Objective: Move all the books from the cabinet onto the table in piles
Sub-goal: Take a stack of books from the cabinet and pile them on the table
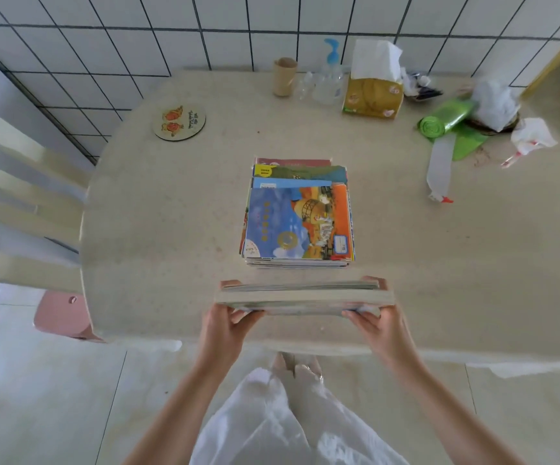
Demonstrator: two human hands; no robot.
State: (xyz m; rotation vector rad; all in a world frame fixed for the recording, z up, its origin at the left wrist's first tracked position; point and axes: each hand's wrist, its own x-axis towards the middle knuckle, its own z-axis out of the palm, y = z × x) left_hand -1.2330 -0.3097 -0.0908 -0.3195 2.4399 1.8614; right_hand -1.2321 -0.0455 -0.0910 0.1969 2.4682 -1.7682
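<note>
The held stack of books (pixel 305 297) is blurred, its covers unseen.

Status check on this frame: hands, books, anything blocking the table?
Left hand and right hand grip a held stack of books at the near table edge. One pile already down, centre. Space around it bare; clutter only at far right.

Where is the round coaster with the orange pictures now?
In the head view, the round coaster lies on the table at its far left, near the tiled wall, left of the cardboard tube.
</note>
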